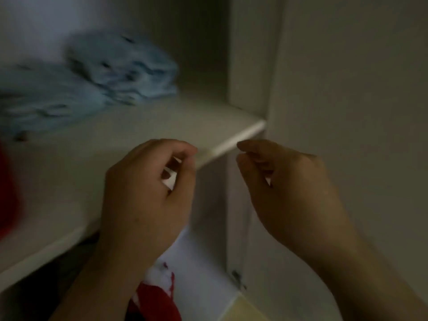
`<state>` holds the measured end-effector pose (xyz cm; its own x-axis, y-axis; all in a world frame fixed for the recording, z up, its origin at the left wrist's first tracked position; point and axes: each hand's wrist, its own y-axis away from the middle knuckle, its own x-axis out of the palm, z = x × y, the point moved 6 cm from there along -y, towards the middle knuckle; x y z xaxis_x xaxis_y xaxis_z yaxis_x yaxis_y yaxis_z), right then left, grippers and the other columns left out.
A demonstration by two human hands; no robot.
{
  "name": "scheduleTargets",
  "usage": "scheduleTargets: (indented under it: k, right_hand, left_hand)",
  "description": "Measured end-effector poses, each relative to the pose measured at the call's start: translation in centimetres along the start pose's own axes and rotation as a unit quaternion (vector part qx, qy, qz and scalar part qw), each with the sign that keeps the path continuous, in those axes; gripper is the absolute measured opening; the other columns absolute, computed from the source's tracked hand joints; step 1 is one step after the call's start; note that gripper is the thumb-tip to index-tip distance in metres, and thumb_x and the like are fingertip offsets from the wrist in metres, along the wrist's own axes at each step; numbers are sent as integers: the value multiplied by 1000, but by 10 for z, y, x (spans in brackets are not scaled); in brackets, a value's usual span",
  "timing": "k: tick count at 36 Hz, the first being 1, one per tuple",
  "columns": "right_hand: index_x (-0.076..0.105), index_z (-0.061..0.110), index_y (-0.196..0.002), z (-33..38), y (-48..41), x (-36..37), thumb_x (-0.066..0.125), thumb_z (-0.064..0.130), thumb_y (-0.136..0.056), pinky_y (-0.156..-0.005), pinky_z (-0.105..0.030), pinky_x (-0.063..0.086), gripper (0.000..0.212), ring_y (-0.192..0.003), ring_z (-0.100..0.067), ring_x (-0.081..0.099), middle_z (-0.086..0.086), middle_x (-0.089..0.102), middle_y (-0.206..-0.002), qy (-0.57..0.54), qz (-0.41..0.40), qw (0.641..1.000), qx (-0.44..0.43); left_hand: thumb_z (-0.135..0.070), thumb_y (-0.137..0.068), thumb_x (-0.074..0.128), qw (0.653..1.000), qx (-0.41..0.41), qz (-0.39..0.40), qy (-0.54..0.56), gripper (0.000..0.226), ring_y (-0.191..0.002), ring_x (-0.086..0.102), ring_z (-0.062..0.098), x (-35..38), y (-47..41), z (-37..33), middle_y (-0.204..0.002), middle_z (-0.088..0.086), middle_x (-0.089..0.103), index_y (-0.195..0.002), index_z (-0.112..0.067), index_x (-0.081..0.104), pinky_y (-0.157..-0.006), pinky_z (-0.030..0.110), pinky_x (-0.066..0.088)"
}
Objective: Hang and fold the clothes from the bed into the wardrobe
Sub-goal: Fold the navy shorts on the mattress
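Note:
Blurred light-blue folded clothes (125, 66) lie at the back of a white wardrobe shelf (143, 126), with another blue pile (44, 100) to their left. My left hand (148, 193) and my right hand (284, 188) hover side by side in front of the shelf's front edge. The fingers of both hands are loosely curled towards the thumbs and nothing shows in either hand. A red and white garment (157, 295) lies in the compartment below, partly hidden by my left forearm.
A red item (9, 193) shows at the left edge of the shelf. A white vertical wardrobe panel (347, 89) stands at the right, with a small hinge (237, 278) low on the partition. The picture is dim and blurred.

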<state>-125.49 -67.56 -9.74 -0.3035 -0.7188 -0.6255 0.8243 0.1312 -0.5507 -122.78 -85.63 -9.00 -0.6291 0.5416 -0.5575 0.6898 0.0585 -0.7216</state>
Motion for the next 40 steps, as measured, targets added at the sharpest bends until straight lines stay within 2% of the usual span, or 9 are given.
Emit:
scheduleTargets:
  k: [3,8,15,18,24,28,33,37,40]
  right_hand:
    - [70,32,-116,-41,46,-32,54,37,-99,-66,-31,60,24,-74,-6,68,12,73,-89,59,-28,993,97]
    - [69,36,-114,-86,120,-109,45,48,-96,-62,-8,47,32,-68,6,61,22,64,-83,137,-86,958,238]
    - [68,34,-105,-114,229,-222,44,50,-95,-62,-15,51,31,-72,6,63,27,63,-78,184,-209,892,356]
    - [68,34,-103,-120,282,-270,44,49,-96,-67,-23,55,29,-75,2,65,19,70,-82,205,-249,862,391]
    - [69,29,-102,-133,400,-367,38,54,-91,-64,-21,51,42,-73,0,65,14,72,-82,253,-307,798,453]
    - [70,27,-100,-141,482,-433,45,48,-95,-65,-25,53,33,-71,-1,64,14,71,-79,281,-329,761,484]
    - [69,28,-92,-154,569,-506,48,45,-97,-53,-11,36,28,-60,10,55,20,62,-68,308,-326,728,519]
    - [68,25,-87,-173,621,-555,50,41,-99,-56,-27,53,27,-56,-1,60,13,64,-64,298,-341,707,543]
    - [68,26,-91,-198,656,-589,49,43,-99,-60,-30,56,27,-58,-2,61,13,66,-67,290,-341,694,564]
  left_hand:
    - [-21,-94,64,994,26,45,93,9,-74,59,3,55,10,-33,-81,-14,64,-98,-21,71,-70,3,40]
    - [-29,-93,62,963,80,121,227,8,-71,61,5,117,30,-121,-78,-12,66,-94,-25,69,-61,17,45]
    - [-27,-96,64,896,194,218,336,5,-71,61,2,158,81,-268,-73,-16,61,-93,-24,68,-59,6,41]
    - [-25,-95,66,864,233,252,369,4,-66,60,7,170,115,-331,-69,-16,59,-92,-25,68,-56,11,43]
    - [-24,-94,66,794,294,322,423,5,-68,61,4,187,201,-464,-66,-17,59,-90,-24,68,-57,10,46]
    - [-27,-95,64,755,299,367,453,6,-69,62,1,193,262,-551,-65,-17,60,-90,-25,68,-55,10,48]
    - [-28,-93,65,720,319,405,464,7,-63,61,3,197,332,-650,-61,-16,59,-87,-28,67,-50,13,47]
    - [-27,-92,66,700,336,444,447,6,-62,61,6,211,375,-720,-62,-13,60,-86,-27,68,-52,21,50]
    - [-26,-91,67,688,342,462,443,6,-62,60,6,230,399,-771,-64,-12,61,-85,-27,68,-54,21,49]
